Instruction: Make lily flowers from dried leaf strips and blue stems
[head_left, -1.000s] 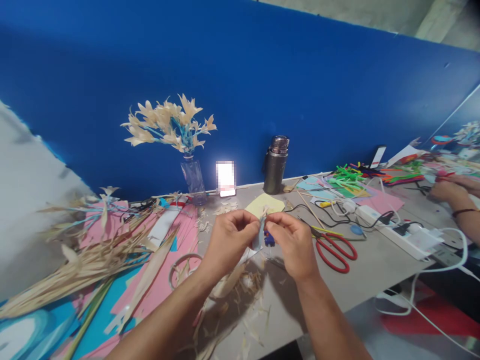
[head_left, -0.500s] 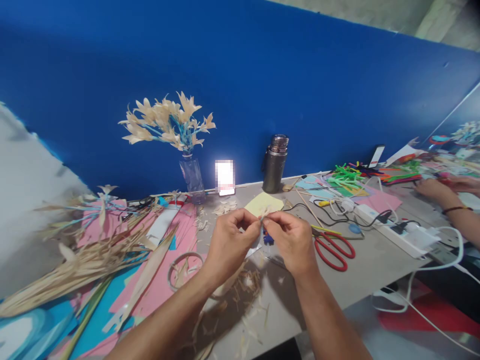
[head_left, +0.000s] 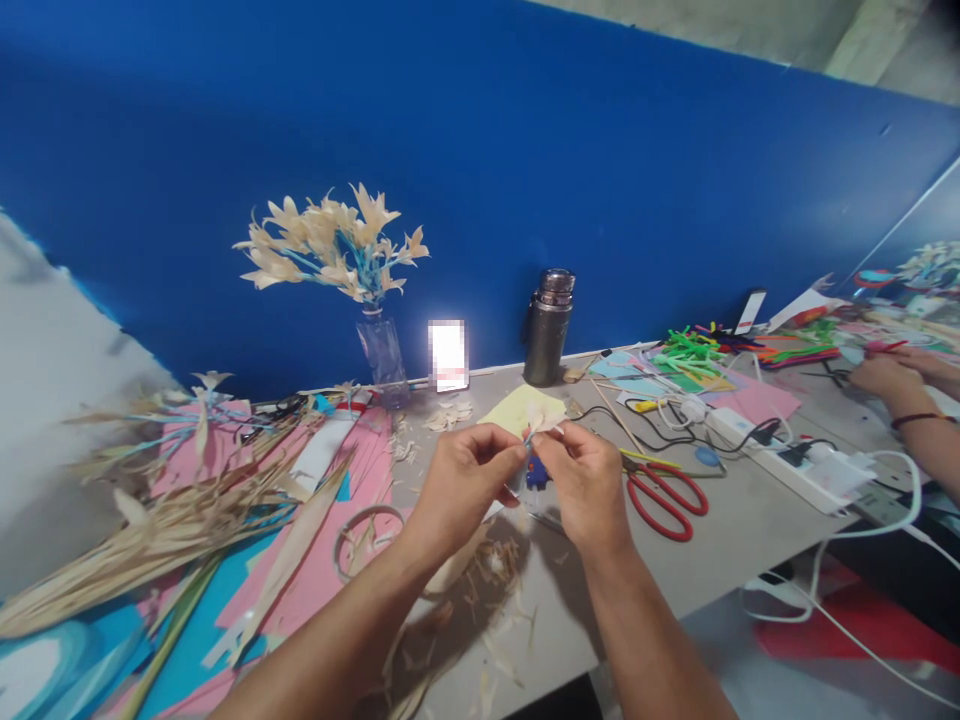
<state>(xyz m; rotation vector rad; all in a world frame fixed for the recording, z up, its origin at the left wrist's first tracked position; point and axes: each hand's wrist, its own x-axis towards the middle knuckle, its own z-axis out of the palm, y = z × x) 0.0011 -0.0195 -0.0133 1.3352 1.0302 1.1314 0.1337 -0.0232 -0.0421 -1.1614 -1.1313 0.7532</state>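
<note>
My left hand (head_left: 466, 478) and my right hand (head_left: 589, 482) meet over the middle of the table, fingertips pinched together. Between them is a small husk flower (head_left: 541, 416) with pale petals and a bit of light blue at its base. The left fingers grip that blue base; the right thumb and finger press just under the petals. Part of the flower is hidden by my fingers. Below the hands lies a blue tool (head_left: 535, 473), possibly a glue gun, mostly covered. Yellow paper (head_left: 504, 404) lies just behind, and red-handled scissors (head_left: 660, 505) rest to the right.
A clear bottle (head_left: 382, 360) holds several finished husk flowers (head_left: 330, 240). A thermos (head_left: 549, 330) and a lit phone (head_left: 448, 355) stand by the blue wall. Dried husks (head_left: 150, 530) cover the left. A power strip (head_left: 780, 460) with cables and a co-worker's hands (head_left: 889, 378) are on the right.
The pale petals now show more clearly above my fingertips, and my hands have turned slightly around the flower. The co-worker's hands have shifted a little right.
</note>
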